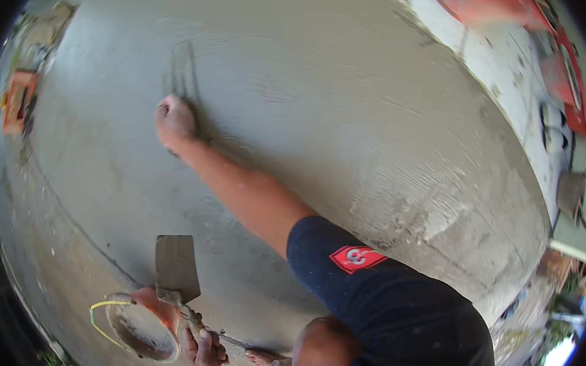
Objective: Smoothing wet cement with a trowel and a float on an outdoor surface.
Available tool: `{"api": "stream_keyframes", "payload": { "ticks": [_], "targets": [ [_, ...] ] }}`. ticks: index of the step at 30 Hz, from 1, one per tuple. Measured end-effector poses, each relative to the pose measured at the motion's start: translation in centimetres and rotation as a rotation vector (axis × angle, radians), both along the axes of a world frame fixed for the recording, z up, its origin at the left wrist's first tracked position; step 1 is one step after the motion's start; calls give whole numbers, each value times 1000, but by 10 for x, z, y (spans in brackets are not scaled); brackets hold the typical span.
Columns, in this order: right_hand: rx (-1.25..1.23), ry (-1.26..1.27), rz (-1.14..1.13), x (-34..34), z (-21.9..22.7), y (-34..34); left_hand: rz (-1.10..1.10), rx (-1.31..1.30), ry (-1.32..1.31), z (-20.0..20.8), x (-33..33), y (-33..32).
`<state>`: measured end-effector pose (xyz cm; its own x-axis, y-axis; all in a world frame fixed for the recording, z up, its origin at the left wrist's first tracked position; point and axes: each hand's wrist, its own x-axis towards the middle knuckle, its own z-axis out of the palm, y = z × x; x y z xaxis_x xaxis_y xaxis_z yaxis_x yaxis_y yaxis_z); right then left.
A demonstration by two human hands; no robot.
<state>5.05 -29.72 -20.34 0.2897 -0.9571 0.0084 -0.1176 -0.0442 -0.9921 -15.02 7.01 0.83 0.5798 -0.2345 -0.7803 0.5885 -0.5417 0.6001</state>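
My right arm, in a dark short sleeve, reaches across a broad sheet of wet grey cement (pixel 272 99). At its end my right hand (pixel 176 120) is closed in a fist, low over the surface. A long, flat grey tool like a finishing trowel (pixel 184 64) juts out beyond it, blurred and hard to tell from the cement. Near the lower edge my left hand (pixel 205 356) grips the handle of a square-ended trowel (pixel 178 265), its blade pointing away from me. The trowel's lower end overlaps the rim of a bucket (pixel 171 309) with a yellow-green handle.
An orange box-like object (pixel 19 101) lies by the far left edge. Along the right runs a pale floor strip (pixel 501 75) with red objects (pixel 570 84), a pair of shoes (pixel 554 128) and a brownish container (pixel 571 192). My bent knee (pixel 321 354) is at the bottom.
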Motion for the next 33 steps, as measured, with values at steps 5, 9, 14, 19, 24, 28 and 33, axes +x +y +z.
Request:
{"api": "stream_keyframes", "payload": {
  "ticks": [5,9,14,19,24,28,33],
  "targets": [
    [0,-64,83,-135,37,36,-167,-36,-51,14,18,-3],
    [196,8,-23,-356,47,48,-202,-103,-50,-5,13,-17],
    [428,-29,-458,-622,67,78,-265,-143,-27,-13,17,-36],
    [434,-112,-486,-664,96,85,-224,-221,18,-13,21,-39],
    [435,-373,-40,-454,88,68,-58,-181,-155,7,30,-15],
    [524,-464,173,-227,83,72,27,-123,-284,28,27,8],
    [465,-467,234,-15,61,59,104,-106,-271,34,1,20]
  ]
}}
